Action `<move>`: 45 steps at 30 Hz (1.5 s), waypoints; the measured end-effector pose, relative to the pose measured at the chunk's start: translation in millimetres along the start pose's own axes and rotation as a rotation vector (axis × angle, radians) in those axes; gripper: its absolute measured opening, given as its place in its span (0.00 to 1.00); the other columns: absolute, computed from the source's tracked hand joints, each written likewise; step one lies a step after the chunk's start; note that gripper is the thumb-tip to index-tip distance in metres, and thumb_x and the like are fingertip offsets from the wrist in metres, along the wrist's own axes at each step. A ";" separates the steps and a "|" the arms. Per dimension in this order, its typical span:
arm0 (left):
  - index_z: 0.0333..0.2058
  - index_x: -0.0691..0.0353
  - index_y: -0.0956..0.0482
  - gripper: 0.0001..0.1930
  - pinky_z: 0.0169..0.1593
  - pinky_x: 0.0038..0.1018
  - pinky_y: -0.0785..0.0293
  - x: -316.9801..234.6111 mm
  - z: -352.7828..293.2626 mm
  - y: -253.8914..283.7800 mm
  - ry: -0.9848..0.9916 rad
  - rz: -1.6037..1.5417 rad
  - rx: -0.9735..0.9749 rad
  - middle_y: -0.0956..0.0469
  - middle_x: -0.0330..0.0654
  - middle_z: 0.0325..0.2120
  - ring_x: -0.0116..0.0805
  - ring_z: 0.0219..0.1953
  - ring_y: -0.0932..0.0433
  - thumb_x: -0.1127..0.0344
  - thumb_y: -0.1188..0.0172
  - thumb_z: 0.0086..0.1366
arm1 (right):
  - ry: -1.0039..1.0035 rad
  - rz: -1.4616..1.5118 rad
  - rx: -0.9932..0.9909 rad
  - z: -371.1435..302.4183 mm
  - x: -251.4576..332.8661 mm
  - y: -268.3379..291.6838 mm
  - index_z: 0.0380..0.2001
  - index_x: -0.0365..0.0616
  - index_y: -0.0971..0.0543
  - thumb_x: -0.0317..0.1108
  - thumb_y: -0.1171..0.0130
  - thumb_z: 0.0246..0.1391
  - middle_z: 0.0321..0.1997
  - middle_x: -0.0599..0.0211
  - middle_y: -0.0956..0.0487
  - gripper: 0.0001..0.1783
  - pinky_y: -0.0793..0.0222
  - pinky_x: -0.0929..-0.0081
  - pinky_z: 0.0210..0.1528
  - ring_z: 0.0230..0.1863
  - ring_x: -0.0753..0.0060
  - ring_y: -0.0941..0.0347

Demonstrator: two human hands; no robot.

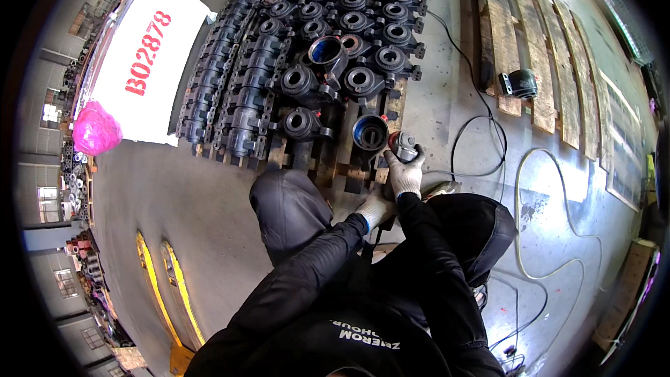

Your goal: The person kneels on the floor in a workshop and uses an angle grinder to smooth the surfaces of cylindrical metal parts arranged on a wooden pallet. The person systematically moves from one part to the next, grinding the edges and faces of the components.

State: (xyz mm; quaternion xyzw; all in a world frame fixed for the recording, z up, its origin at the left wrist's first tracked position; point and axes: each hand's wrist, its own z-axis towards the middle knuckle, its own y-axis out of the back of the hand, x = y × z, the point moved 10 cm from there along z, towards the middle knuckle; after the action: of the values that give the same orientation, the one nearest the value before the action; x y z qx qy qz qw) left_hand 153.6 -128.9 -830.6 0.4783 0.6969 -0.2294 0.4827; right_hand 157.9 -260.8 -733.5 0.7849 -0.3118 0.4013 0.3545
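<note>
Between my knees I hold an angle grinder (403, 145), its silver and red head pointing away from me. My right hand (406, 174), in a pale work glove, is closed round the front of the grinder. Behind it and lower, my left hand (377, 209), gloved too, is closed on the rear of the tool; its fingers are partly hidden by the right forearm. Just left of the grinder head sits a dark metal casting (370, 132) with a round, blue-rimmed bore facing up. I cannot tell whether the disc touches it.
Rows of similar black castings (354, 22) stand on a wooden pallet (324, 160), with ribbed black track rollers (248, 105) at left. A white board (150, 56) and yellow pallet forks (178, 286) lie leftward. Cables (481, 115), a hose (518, 216) and a slatted pallet (544, 49) are at right.
</note>
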 end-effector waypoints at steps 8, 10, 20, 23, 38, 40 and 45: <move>0.56 0.68 0.32 0.34 0.63 0.35 0.30 5.9 -0.3 21.2 0.122 0.048 -0.105 0.21 0.50 0.55 0.44 0.61 0.25 0.56 0.28 0.59 | -0.027 0.010 -0.003 0.8 0.8 -5.9 0.70 0.42 0.41 0.46 0.22 0.50 0.57 0.43 0.21 0.52 0.29 0.64 0.61 0.58 0.50 0.22; 0.57 0.70 0.34 0.39 0.62 0.35 0.29 12.6 -3.7 25.6 0.158 -0.076 -0.166 0.21 0.51 0.54 0.44 0.60 0.25 0.55 0.24 0.55 | -0.048 0.003 0.005 3.7 -5.3 -7.9 0.70 0.43 0.41 0.45 0.22 0.50 0.57 0.43 0.20 0.51 0.28 0.64 0.61 0.58 0.52 0.22; 0.59 0.68 0.36 0.42 0.63 0.35 0.28 11.5 -3.8 36.2 0.196 -0.164 -0.135 0.24 0.52 0.58 0.44 0.60 0.24 0.58 0.22 0.53 | 0.030 0.160 0.032 9.9 -5.2 -25.3 0.70 0.44 0.42 0.47 0.23 0.50 0.57 0.43 0.21 0.52 0.27 0.63 0.60 0.57 0.52 0.20; 0.61 0.66 0.36 0.39 0.64 0.34 0.30 -1.0 -3.9 20.0 0.224 -0.291 -0.128 0.24 0.47 0.58 0.42 0.61 0.25 0.64 0.24 0.55 | 0.039 0.134 -0.017 12.1 -11.1 -10.2 0.70 0.45 0.42 0.47 0.23 0.50 0.56 0.43 0.20 0.52 0.26 0.63 0.59 0.56 0.51 0.19; 0.65 0.63 0.36 0.37 0.65 0.32 0.32 -25.0 -39.5 42.1 0.088 -0.311 -0.372 0.25 0.50 0.61 0.41 0.64 0.27 0.56 0.31 0.63 | 0.228 -0.275 0.201 -21.9 34.6 -54.6 0.73 0.52 0.43 0.49 0.26 0.48 0.53 0.42 0.17 0.54 0.23 0.52 0.53 0.52 0.38 0.19; 0.65 0.64 0.35 0.35 0.65 0.32 0.32 -35.3 -42.6 45.3 0.099 -0.272 -0.386 0.25 0.50 0.61 0.41 0.63 0.27 0.58 0.31 0.64 | 0.245 -0.323 0.202 -20.5 34.5 -56.5 0.73 0.51 0.44 0.50 0.26 0.48 0.52 0.41 0.17 0.55 0.23 0.52 0.53 0.52 0.37 0.19; 0.66 0.65 0.34 0.35 0.63 0.31 0.31 16.3 -35.9 52.3 -0.212 0.011 -0.432 0.24 0.50 0.60 0.39 0.62 0.26 0.61 0.32 0.64 | 0.249 -0.413 0.288 -38.0 56.3 -84.7 0.74 0.49 0.45 0.51 0.26 0.48 0.50 0.39 0.17 0.55 0.22 0.51 0.52 0.50 0.36 0.18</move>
State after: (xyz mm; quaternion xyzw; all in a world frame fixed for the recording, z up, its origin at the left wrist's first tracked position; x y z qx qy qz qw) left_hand 182.5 -70.7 -822.3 0.3412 0.6724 -0.1214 0.6455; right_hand 235.1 -194.8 -695.3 0.8189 -0.0390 0.4539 0.3490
